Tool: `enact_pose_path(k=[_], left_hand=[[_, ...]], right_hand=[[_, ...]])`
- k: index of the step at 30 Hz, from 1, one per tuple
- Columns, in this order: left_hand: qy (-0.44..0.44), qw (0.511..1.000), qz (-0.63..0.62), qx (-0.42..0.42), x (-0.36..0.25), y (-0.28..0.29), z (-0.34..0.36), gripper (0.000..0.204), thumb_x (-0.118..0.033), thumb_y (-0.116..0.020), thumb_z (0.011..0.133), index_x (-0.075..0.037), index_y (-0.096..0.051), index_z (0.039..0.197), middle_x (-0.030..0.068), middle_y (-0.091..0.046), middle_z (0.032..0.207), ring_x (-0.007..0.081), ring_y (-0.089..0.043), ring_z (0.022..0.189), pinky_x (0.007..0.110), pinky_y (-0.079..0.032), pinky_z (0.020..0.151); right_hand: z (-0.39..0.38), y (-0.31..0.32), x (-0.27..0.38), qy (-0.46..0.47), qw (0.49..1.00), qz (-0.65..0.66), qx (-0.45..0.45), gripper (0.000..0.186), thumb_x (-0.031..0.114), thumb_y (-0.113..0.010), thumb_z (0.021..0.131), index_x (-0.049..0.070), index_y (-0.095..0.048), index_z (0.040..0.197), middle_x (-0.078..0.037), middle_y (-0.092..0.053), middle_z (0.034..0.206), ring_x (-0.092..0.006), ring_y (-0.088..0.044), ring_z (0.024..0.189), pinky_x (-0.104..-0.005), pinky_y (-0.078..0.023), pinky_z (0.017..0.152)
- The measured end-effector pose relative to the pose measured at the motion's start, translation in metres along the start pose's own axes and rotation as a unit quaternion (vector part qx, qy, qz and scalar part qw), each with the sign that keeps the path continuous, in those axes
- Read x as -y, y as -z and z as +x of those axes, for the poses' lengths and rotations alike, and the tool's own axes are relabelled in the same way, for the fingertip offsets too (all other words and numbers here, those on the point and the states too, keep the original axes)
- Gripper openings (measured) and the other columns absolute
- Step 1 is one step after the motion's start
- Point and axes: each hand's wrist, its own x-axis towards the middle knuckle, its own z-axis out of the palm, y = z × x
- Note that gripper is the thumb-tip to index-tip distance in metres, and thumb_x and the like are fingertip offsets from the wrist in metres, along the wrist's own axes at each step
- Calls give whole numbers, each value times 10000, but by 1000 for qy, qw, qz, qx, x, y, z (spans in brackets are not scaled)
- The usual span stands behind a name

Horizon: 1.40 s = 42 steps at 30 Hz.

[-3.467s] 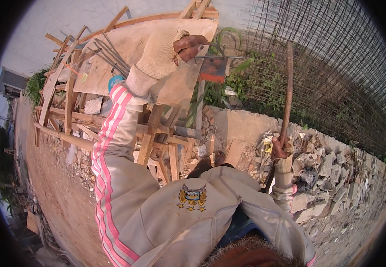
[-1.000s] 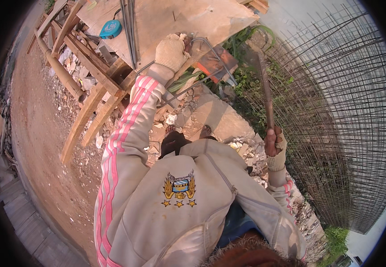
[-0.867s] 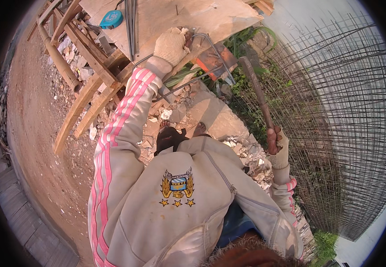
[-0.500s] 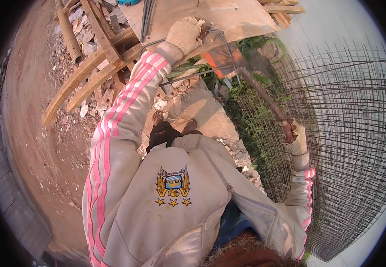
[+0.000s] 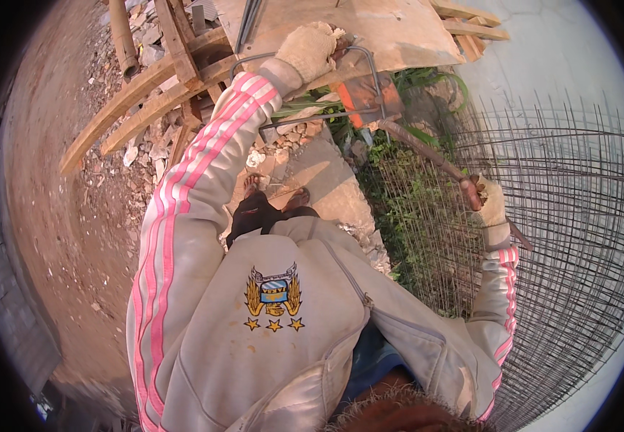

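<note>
My left hand [image 5: 309,52], in a cream knit work glove, is closed on a bent steel rod [image 5: 313,115] at the near edge of a wooden board [image 5: 398,32]. The rod has several square corners, and part of it is hidden under the glove. To the right, my gloved right hand [image 5: 492,203] is wrapped round a long brown rusty metal bar [image 5: 427,150]. The bar slants from the hand to the rod's right side, and its other end sticks out past my wrist. An orange object [image 5: 358,97] sits behind the rod there; I cannot tell its kind.
Wooden beams [image 5: 137,85] and rubble [image 5: 139,137] lie to the left. Straight steel rods [image 5: 248,21] rest on the board. A large wire mesh [image 5: 571,216] leans along the pale wall at right, with green plants [image 5: 391,180] beside it. My feet [image 5: 297,198] stand on a slab.
My right hand has moved forward and slightly right, swinging the bar to a flatter slant. My left hand stays on the rod. The view has shifted slightly.
</note>
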Motion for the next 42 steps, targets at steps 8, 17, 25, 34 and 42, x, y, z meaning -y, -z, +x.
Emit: enact_pose_path(k=[8, 17, 25, 34, 42], left_hand=[[-5, 1000, -18, -21, 2, -4, -2, 391, -246, -669, 793, -83, -551, 1128, 153, -627, 1047, 318, -623, 1028, 429, -551, 843], [-10, 1000, 6, 8, 2, 5, 0, 385, -249, -678, 788, -63, -589, 1113, 145, -632, 1047, 313, -614, 1036, 420, -547, 841], [-22, 999, -20, -41, 3, 0, -1, 355, -244, -678, 771, -47, -617, 1060, 163, -643, 1014, 333, -622, 1017, 430, -535, 858], [-35, 997, -67, -34, 5, 2, 1, 532, -232, -667, 762, 7, -608, 1234, 202, -635, 1049, 362, -610, 1033, 448, -518, 893], [-37, 991, -116, -51, 3, 2, 5, 384, -205, -669, 754, -24, -636, 1091, 186, -654, 1051, 355, -621, 1034, 447, -525, 883]], right_hand=[[13, 4, -7, 65, 997, -43, -20, 458, 437, -692, 900, 36, -605, 697, -98, -504, 531, -260, -503, 482, -371, -396, 489], [-4, -13, -10, -10, 998, -42, -38, 474, 503, -698, 874, 44, -650, 766, -98, -552, 533, -268, -559, 492, -374, -429, 492], [-14, -19, 2, 2, 994, -56, -90, 580, 596, -672, 861, 23, -661, 766, -117, -569, 554, -277, -582, 515, -385, -441, 505], [-91, -100, 94, -210, 957, 69, -189, 479, 512, -692, 887, 50, -638, 769, -112, -578, 594, -288, -558, 551, -382, -442, 541], [-117, -181, 202, -329, 888, 15, -319, 464, 507, -660, 910, 52, -654, 817, -154, -601, 612, -323, -621, 594, -396, -468, 558]])
